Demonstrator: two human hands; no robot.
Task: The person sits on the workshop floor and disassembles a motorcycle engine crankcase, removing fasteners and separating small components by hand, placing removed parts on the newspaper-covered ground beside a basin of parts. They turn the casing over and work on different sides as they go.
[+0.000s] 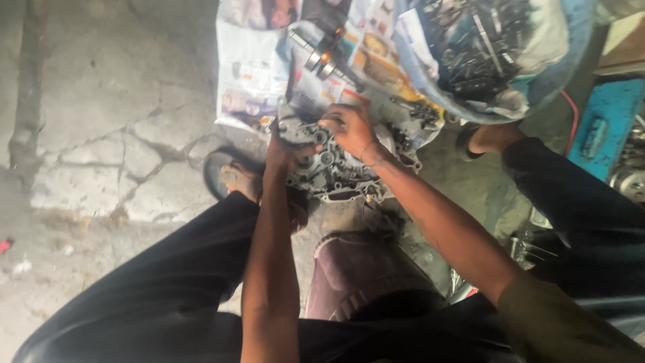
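Over the engine case (pixel 336 171), both arms reach forward, left hand (pixel 285 151) and right hand (pixel 349 128) curled gripping its top edge

Count-wise: two hands on the job, left hand (pixel 285 151) and right hand (pixel 349 128), both on one metal engine case (pixel 336 171). One blue basin (pixel 571 60) stuffed with small metal parts, way too many to count. One crankshaft (pixel 322 57) lying on the newspaper (pixel 248 74), several sheets. Two feet visible.

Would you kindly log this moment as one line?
left hand: on grey metal engine casing | right hand: fingers on casing top | newspaper sheets beneath | blue basin of parts nearby
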